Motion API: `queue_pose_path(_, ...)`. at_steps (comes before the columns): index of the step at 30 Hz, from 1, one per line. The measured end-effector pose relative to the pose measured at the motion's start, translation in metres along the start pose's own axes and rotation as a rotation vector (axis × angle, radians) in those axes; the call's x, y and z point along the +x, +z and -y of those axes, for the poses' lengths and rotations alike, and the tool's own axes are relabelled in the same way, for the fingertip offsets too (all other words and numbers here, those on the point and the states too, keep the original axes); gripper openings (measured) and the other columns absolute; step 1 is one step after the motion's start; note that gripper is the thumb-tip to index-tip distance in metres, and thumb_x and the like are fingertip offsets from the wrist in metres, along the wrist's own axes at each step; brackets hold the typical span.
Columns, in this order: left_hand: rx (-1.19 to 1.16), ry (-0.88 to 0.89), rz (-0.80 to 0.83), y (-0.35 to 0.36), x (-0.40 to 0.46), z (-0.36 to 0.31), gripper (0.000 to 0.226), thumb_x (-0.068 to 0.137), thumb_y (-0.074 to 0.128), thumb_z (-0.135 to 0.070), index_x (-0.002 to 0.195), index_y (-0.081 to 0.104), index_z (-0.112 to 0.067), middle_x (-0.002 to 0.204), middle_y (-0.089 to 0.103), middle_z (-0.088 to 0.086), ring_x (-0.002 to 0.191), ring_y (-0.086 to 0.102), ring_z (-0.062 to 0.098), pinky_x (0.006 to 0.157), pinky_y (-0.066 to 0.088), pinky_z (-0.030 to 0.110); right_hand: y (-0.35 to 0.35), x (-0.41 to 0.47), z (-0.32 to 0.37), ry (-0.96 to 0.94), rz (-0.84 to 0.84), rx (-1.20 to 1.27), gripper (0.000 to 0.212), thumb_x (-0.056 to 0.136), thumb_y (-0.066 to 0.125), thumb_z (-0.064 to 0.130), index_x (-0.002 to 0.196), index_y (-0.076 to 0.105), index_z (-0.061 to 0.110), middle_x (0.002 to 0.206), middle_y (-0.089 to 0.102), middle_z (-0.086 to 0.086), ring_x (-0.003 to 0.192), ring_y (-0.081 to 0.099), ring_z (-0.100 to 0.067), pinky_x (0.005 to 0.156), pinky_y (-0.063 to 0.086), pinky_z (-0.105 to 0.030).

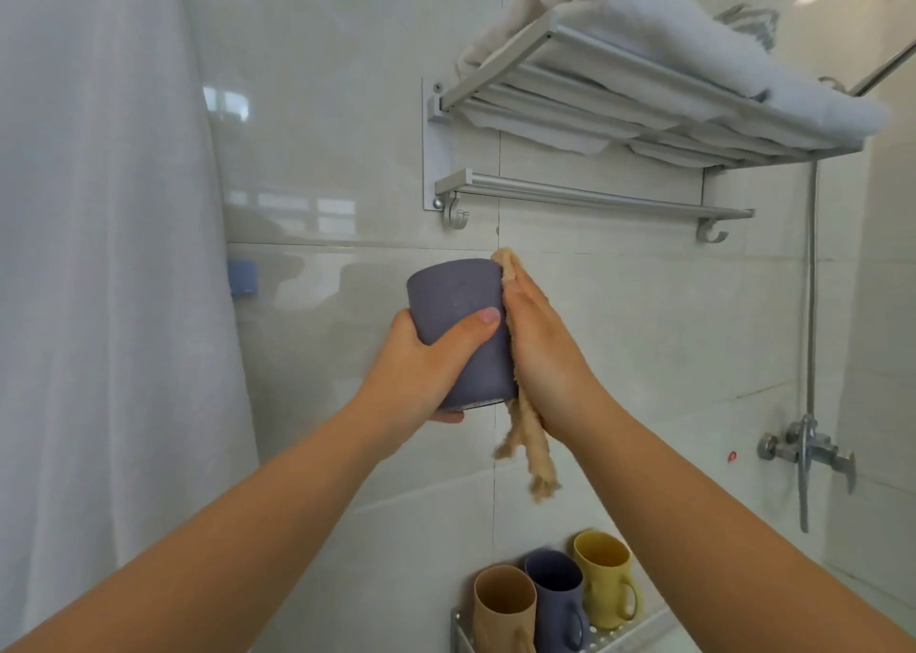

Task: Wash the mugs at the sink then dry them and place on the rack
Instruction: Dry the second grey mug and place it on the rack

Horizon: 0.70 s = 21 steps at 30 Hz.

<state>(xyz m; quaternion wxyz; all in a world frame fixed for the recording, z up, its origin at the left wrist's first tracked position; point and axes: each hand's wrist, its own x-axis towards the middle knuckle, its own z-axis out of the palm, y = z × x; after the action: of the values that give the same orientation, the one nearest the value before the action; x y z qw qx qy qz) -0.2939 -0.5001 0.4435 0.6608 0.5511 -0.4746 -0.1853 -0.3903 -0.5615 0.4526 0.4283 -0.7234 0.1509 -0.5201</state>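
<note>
Single head cam, looks fwd and slightly up at tiled wall (347, 107), hands close in centre.

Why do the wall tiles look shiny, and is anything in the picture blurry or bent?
Head view: the glossy white wall tiles mirror a bright window, hence the glare; the wide lens bows the silver metal towel rack; the beige drying cloth looks slightly soft, while the purple mug in the hands is fairly sharp.

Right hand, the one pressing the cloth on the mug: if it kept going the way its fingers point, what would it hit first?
Probably the tiled wall below the towel bar; depth is unclear.
</note>
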Motion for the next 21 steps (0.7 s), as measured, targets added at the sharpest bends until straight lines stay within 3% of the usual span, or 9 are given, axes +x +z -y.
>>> queue_pose_path(4, -0.028, -0.069, -0.086, -0.002, 0.007, -0.003, 0.054, 0.078, 0.07, -0.052, 0.117, 0.056, -0.016, 0.1, 0.07, 0.003, 0.078, 0.07, 0.019, 0.051, 0.057, 0.032, 0.016, -0.009, -0.007, 0.014, -0.002, -0.012, 0.047, 0.102, 0.027, 0.041, 0.149, 0.026, 0.037, 0.154, 0.031, 0.011, 0.139, 0.033, -0.009, 0.116, 0.029, -0.039)
queue_pose_path(7, -0.062, -0.113, -0.112, -0.006, 0.012, -0.004, 0.063, 0.076, 0.068, -0.059, 0.117, 0.059, -0.013, 0.096, 0.07, 0.007, 0.077, 0.069, 0.022, 0.05, 0.057, 0.033, 0.025, -0.026, -0.004, -0.055, 0.054, -0.044, 0.046, 0.104, 0.025, 0.032, 0.15, 0.018, 0.038, 0.156, 0.015, 0.022, 0.142, 0.017, 0.003, 0.117, 0.02, -0.022)
queue_pose_path(9, -0.045, -0.09, -0.101, -0.006, 0.01, -0.003, 0.066, 0.075, 0.064, -0.066, 0.117, 0.059, -0.015, 0.101, 0.071, 0.006, 0.083, 0.071, 0.023, 0.05, 0.057, 0.034, 0.019, -0.023, 0.002, -0.067, 0.06, -0.048, 0.046, 0.105, 0.026, 0.026, 0.15, 0.02, 0.033, 0.143, 0.014, 0.033, 0.134, 0.01, 0.017, 0.113, 0.011, -0.008)
queue_pose_path(12, -0.006, -0.033, -0.067, -0.002, 0.004, -0.003, 0.052, 0.082, 0.056, -0.064, 0.111, 0.059, -0.021, 0.097, 0.072, 0.001, 0.077, 0.071, 0.017, 0.049, 0.056, 0.032, 0.007, -0.009, 0.009, -0.071, 0.061, -0.067, 0.045, 0.105, 0.026, 0.028, 0.149, 0.023, 0.033, 0.142, 0.016, 0.034, 0.138, 0.012, 0.013, 0.119, 0.011, -0.021)
queue_pose_path(14, 0.023, -0.017, -0.046, 0.003, 0.0, 0.0, 0.054, 0.084, 0.054, -0.063, 0.116, 0.055, -0.02, 0.103, 0.07, 0.001, 0.081, 0.071, 0.018, 0.048, 0.054, 0.03, -0.001, 0.001, 0.008, -0.044, 0.059, -0.061, 0.045, 0.105, 0.024, 0.031, 0.15, 0.021, 0.034, 0.154, 0.012, 0.027, 0.141, 0.012, 0.008, 0.12, 0.01, -0.025)
queue_pose_path(17, 0.075, 0.007, -0.063, 0.008, 0.002, 0.005, 0.058, 0.084, 0.053, -0.064, 0.118, 0.054, -0.018, 0.106, 0.069, 0.001, 0.083, 0.071, 0.02, 0.049, 0.054, 0.031, -0.004, 0.005, 0.003, 0.023, 0.022, 0.0, 0.046, 0.104, 0.024, 0.04, 0.15, 0.022, 0.035, 0.155, 0.021, 0.02, 0.141, 0.024, -0.001, 0.119, 0.021, -0.033)
queue_pose_path(18, 0.086, 0.0, -0.079, 0.008, 0.004, 0.005, 0.059, 0.084, 0.054, -0.065, 0.116, 0.053, -0.016, 0.104, 0.069, 0.002, 0.082, 0.07, 0.021, 0.05, 0.055, 0.032, 0.0, 0.002, 0.002, 0.029, 0.007, -0.007, 0.047, 0.104, 0.024, 0.042, 0.15, 0.021, 0.035, 0.152, 0.024, 0.021, 0.138, 0.029, -0.001, 0.115, 0.029, -0.031)
queue_pose_path(20, 0.097, -0.018, -0.109, 0.006, 0.008, 0.002, 0.068, 0.08, 0.055, -0.071, 0.113, 0.053, -0.012, 0.099, 0.069, 0.007, 0.081, 0.07, 0.025, 0.052, 0.057, 0.037, 0.013, -0.012, -0.004, -0.016, 0.011, -0.078, 0.047, 0.104, 0.025, 0.039, 0.15, 0.019, 0.036, 0.149, 0.027, 0.019, 0.128, 0.035, 0.001, 0.092, 0.043, -0.011)
queue_pose_path(21, 0.098, -0.023, -0.111, 0.005, 0.009, 0.001, 0.071, 0.079, 0.054, -0.073, 0.112, 0.054, -0.01, 0.096, 0.069, 0.009, 0.08, 0.07, 0.025, 0.055, 0.059, 0.04, 0.018, -0.02, -0.006, -0.055, 0.017, -0.123, 0.048, 0.104, 0.026, 0.034, 0.151, 0.017, 0.035, 0.151, 0.025, 0.017, 0.127, 0.032, 0.003, 0.083, 0.042, -0.002)
